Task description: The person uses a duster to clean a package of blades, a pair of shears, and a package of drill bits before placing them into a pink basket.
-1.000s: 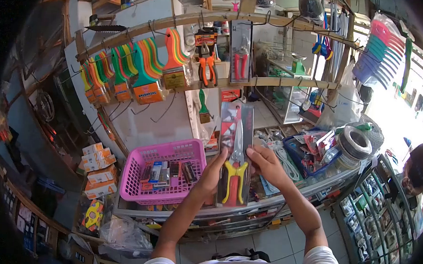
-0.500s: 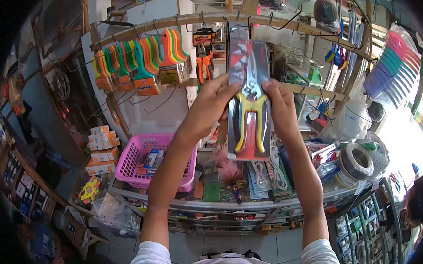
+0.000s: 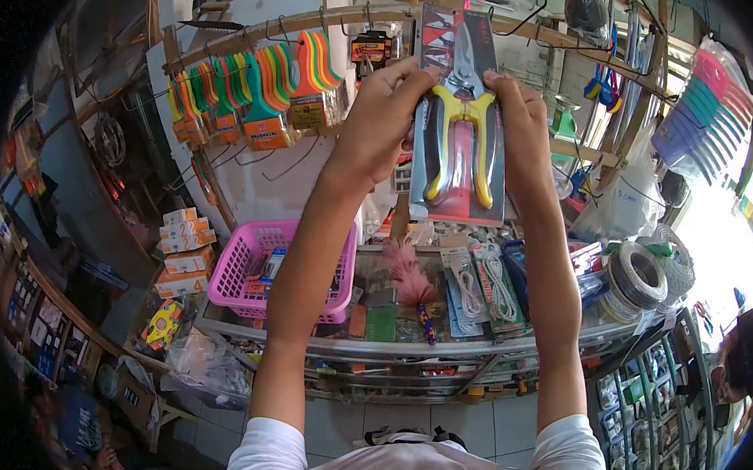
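Note:
Raised in front of me is a pack of pruning shears (image 3: 464,112), with yellow and black handles under clear plastic on a dark and red card. My left hand (image 3: 381,120) grips the card's left edge, thumb on the front. My right hand (image 3: 522,132) pinches the right edge the same way. The pack's top reaches the wooden rail (image 3: 367,15) with metal hooks; whether it hangs on one of them is hidden behind the card. Left of my left hand, brushes with coloured handles (image 3: 270,80) hang in bunches.
Below my arms is a glass counter (image 3: 371,347) with a pink basket (image 3: 220,291), a pink feather duster (image 3: 409,271) and packaged cables (image 3: 497,284). Wire coils (image 3: 638,278) stand at right. Orange and white boxes (image 3: 186,255) are stacked at left. Another person (image 3: 85,428) is at lower left.
Both hands have lifted the pack of pruning shears higher, toward and over the rail. The view has shifted slightly, and the counter sits a little higher in it.

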The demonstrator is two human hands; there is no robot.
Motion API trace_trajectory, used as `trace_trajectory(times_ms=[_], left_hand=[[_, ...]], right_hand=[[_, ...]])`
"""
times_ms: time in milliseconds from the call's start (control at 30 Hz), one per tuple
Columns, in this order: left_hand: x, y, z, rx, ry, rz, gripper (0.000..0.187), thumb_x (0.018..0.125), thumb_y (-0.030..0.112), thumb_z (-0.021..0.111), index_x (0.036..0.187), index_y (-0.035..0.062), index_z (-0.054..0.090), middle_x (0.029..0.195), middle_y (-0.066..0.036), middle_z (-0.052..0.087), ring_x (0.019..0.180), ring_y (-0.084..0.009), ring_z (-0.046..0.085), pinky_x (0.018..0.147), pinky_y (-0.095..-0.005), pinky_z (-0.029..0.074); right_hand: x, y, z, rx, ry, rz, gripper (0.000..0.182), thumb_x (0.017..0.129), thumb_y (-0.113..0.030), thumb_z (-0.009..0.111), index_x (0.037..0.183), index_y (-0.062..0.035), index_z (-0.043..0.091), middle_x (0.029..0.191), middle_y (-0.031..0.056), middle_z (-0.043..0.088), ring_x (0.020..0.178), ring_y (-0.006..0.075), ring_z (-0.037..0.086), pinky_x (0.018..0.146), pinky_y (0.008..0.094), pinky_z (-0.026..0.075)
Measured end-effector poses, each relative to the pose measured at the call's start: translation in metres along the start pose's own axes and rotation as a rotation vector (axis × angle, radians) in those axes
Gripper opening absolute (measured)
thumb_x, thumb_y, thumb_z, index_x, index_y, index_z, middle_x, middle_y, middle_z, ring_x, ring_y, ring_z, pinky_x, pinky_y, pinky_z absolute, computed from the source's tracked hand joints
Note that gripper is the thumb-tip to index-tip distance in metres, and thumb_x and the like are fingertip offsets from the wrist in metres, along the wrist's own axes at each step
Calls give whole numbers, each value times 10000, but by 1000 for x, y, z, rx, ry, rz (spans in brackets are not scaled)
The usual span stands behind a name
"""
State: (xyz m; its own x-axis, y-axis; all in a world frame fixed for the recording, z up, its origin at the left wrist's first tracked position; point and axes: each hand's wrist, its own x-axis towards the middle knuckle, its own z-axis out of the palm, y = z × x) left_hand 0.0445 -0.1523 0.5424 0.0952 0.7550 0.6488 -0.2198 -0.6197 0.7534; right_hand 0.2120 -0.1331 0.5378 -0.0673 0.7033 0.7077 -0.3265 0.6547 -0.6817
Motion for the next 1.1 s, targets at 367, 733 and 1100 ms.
trace_trajectory(times_ms=[367,733,1100], left_hand=[[11,12,11,-94,20,14,144,975,176,560,913,51,596,635,48,547,430,-14,424,365,-208,298],[21,20,1,-143,-93,-63,175,984,171,552,1041,22,625,840,13,632,620,0,577,451,-144,419],[16,13,10,-117,25,-105,132,943,132,550,888,29,611,647,21,537,456,-54,429,377,-231,315]], right_hand=[[11,-16,0,-93,20,25,277,926,-249,584,814,-1,636,713,-11,588,616,66,501,583,237,393],[14,-28,-2,-141,-14,-1,304,939,-252,542,886,31,640,776,44,627,645,92,558,623,258,454],[13,-19,-7,-68,-10,111,302,945,-242,530,915,35,646,808,52,647,651,105,596,591,264,479]])
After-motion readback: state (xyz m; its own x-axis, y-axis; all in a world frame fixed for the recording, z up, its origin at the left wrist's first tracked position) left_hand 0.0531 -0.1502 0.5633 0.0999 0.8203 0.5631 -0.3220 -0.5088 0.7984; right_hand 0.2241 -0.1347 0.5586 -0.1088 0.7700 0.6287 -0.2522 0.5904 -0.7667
